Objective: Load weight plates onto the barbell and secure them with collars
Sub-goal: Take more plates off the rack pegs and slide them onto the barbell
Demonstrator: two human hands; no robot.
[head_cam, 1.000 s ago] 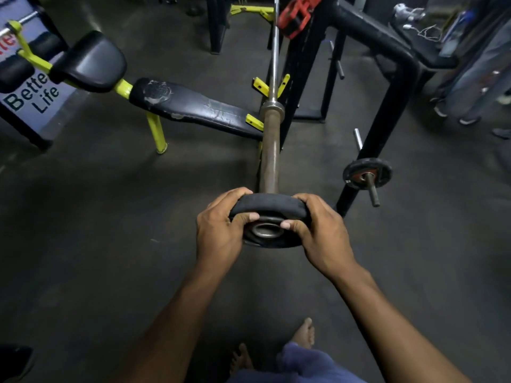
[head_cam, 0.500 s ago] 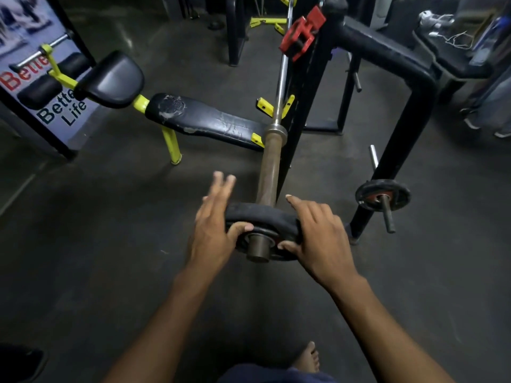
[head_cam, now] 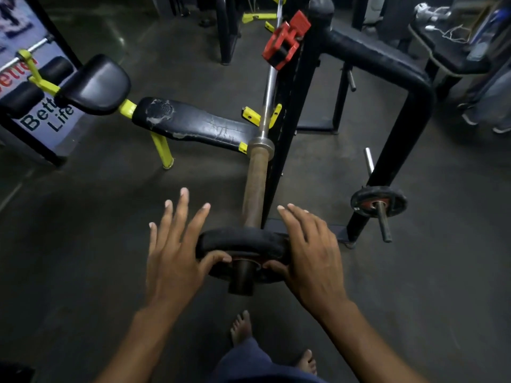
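While on sleeve (head_cam: 253,189), plate (head_cam: 243,241) between thumbs, fingers (head_cam: 181,208) splayed (both hands).

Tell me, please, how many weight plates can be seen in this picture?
2. One weight plate is on the barbell sleeve between both hands. A second plate hangs on a rack peg at right. Others may be hidden.

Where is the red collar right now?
In the head view the red collar sits top centre, clamped on the thin shaft of the barbell beside the black rack upright, far beyond both hands and the plate.
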